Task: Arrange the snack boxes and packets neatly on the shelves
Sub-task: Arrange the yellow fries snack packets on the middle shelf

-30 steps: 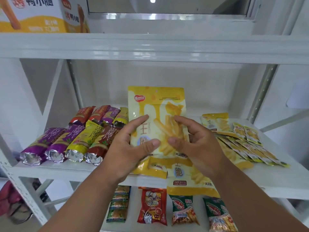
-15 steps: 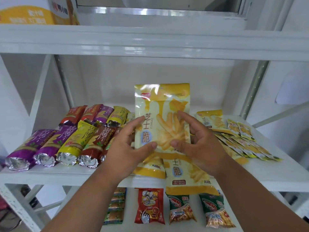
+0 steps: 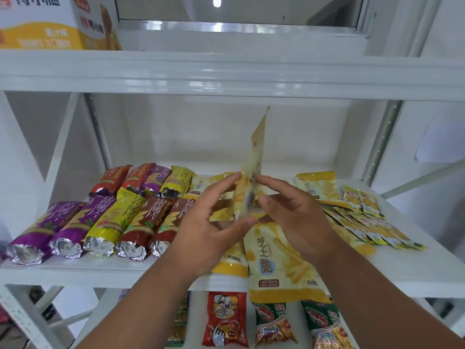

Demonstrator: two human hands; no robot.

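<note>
Your left hand (image 3: 214, 222) and right hand (image 3: 294, 212) both hold one yellow fries packet (image 3: 254, 170) between them. The grip is narrow on each side: left fingertips and thumb pinch its lower left edge, and the right fingers pinch the lower right edge. You hold the packet upright and edge-on to the camera, top corner pointing up, above the middle shelf (image 3: 415, 270).

Directly under your hands, more yellow packets of the same kind lie flat on that shelf. The front one (image 3: 281, 263) overhangs the shelf's front lip, and a second (image 3: 232, 263) lies just beside it on the left.

Left of your hands, foil-ended tube packs (image 3: 100, 222) in purple, yellow and dark red lie side by side in two rows. To the right lies another yellow packet (image 3: 317, 185), and beyond it a fanned row of small sachets (image 3: 372, 222).

On the lower shelf sit a red packet (image 3: 225, 321) and two green packets (image 3: 273, 323). The top shelf carries a yellow-and-white box (image 3: 50, 23) at far left.
</note>
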